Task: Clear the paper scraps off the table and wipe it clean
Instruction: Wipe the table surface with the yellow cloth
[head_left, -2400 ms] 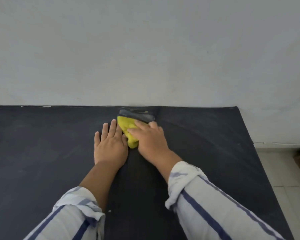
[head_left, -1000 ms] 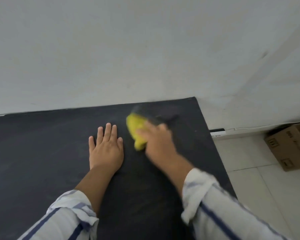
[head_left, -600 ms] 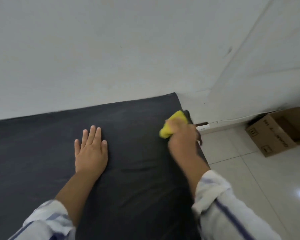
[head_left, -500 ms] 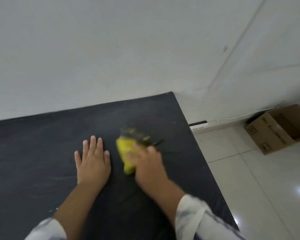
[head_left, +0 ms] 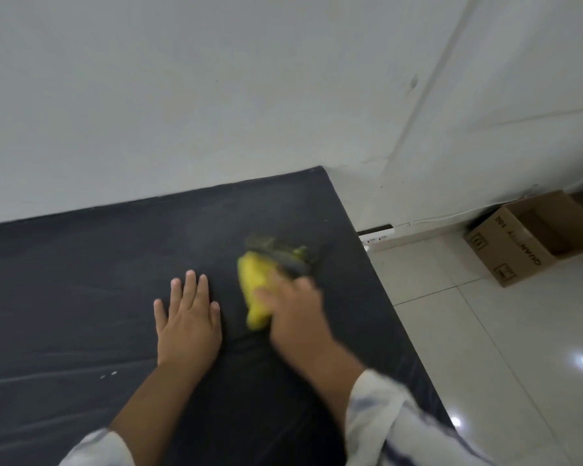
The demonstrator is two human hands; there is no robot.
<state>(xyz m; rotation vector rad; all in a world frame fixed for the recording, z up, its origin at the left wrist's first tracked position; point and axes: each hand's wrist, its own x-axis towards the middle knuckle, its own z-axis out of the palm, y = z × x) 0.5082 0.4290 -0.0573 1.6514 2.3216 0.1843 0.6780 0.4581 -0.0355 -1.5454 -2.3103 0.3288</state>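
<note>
Toward the right end of the dark worktop (head_left: 81, 297): holds a yellow cloth (head_left: 254, 290) down against the surface under the right hand (head_left: 297, 314); cannot tell through motion blur whether the fingers curl round it or press flat. Rests the left hand (head_left: 187, 321) palm down just beside, fingers straight and slightly spread. Leaves two white paper specks (head_left: 108, 374) near the left forearm, well apart from the cloth. Risks: missing those specks by working only the right side; flicking debris off the right edge onto the tiled floor (head_left: 485, 364); smearing the pale streaks rather than lifting them.
</note>
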